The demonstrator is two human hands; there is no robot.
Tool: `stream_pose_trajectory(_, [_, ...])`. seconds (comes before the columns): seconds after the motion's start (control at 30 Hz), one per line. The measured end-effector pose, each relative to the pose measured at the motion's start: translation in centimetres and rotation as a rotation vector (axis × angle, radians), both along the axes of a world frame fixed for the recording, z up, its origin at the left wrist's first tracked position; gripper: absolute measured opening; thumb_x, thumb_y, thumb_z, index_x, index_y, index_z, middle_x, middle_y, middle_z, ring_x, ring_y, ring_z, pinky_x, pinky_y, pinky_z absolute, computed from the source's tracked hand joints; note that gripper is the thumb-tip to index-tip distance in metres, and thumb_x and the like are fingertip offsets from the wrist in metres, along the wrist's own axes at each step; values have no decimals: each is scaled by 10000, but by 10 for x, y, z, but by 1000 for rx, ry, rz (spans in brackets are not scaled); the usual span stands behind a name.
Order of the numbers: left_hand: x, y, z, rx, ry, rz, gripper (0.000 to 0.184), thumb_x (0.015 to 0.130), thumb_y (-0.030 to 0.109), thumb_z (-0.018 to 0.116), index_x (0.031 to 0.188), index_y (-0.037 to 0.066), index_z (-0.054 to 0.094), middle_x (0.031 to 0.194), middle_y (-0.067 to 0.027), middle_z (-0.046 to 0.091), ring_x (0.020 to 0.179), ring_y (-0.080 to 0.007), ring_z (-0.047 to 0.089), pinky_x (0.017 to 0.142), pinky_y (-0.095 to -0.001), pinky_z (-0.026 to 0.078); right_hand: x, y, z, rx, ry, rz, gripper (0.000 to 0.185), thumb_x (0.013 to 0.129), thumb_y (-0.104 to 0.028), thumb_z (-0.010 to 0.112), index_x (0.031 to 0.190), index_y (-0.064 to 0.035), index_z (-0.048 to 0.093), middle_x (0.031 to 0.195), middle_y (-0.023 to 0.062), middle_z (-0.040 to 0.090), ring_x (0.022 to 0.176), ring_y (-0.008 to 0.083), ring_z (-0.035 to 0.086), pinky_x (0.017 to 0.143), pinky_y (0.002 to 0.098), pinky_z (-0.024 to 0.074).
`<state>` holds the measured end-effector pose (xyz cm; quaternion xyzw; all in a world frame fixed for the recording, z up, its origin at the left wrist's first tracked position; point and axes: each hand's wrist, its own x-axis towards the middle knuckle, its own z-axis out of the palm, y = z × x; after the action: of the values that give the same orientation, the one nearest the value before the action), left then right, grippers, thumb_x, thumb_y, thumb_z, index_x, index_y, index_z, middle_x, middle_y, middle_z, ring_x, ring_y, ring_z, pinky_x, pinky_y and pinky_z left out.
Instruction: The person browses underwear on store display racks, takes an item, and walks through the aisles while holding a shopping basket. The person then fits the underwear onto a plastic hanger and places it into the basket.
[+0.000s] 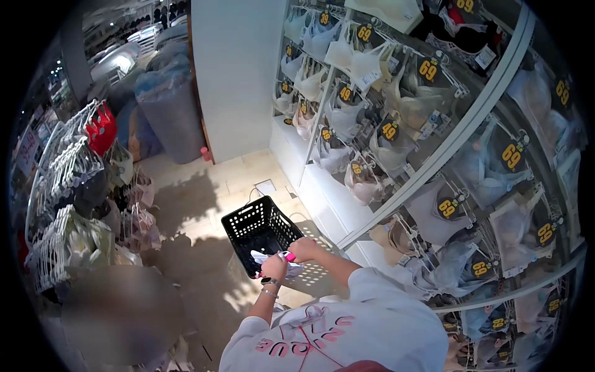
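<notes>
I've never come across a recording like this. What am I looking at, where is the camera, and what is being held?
There is no machine here: a person works bare-handed, and the one picture comes from a camera worn on the head, looking down. The left hand and the right hand grip a white and bright pink item; its exact kind is unclear. Next to them in view is a black perforated plastic basket, with pale floor tiles around it. Pale fabric bras hang at right.
</notes>
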<state>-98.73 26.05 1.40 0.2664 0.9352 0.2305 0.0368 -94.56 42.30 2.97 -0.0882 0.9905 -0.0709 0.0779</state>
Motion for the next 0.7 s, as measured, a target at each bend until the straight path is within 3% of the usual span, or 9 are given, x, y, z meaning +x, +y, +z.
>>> stream_pose_trajectory(0.13, [-45, 9, 2, -7, -27, -35, 330, 883, 313, 481, 755, 81, 678, 605, -145, 630, 552, -315, 634, 500, -420, 498, -40, 8, -5, 17, -41, -87, 299, 689, -390, 613, 687, -92, 643, 702, 111, 649, 651, 311, 639, 589, 418, 511])
stream_pose_trajectory(0.33, [-108, 30, 5, 37, 81, 13, 347, 869, 308, 520, 661, 82, 681, 566, -147, 619, 489, -297, 617, 449, -401, 477, -103, 31, -3, -11, 13, -23, 325, 662, -406, 631, 700, -84, 640, 706, 111, 644, 635, 315, 634, 570, 417, 506])
stream_pose_trajectory(0.43, [-145, 44, -8, -59, 138, 28, 390, 882, 314, 509, 609, 81, 662, 543, -141, 610, 465, -292, 609, 428, -386, 470, -140, 41, 2, -36, 18, -18, 319, 665, -403, 636, 692, -85, 628, 718, 112, 641, 637, 310, 633, 568, 415, 504])
stream_pose_trajectory(0.6, [-199, 63, -39, -77, 142, 67, 412, 894, 351, 477, 634, 91, 663, 543, -145, 606, 482, -296, 617, 431, -386, 472, -189, 61, -33, -147, 146, -7, 293, 656, -380, 640, 691, -89, 630, 692, 110, 634, 621, 299, 633, 543, 416, 501])
stream_pose_trajectory(0.7, [-229, 71, -50, -56, 76, 78, 422, 894, 351, 471, 641, 71, 660, 569, -170, 608, 519, -346, 615, 476, -437, 483, -225, 71, -58, -163, 98, -20, 275, 644, -361, 630, 691, -90, 638, 694, 101, 637, 635, 288, 638, 536, 406, 502])
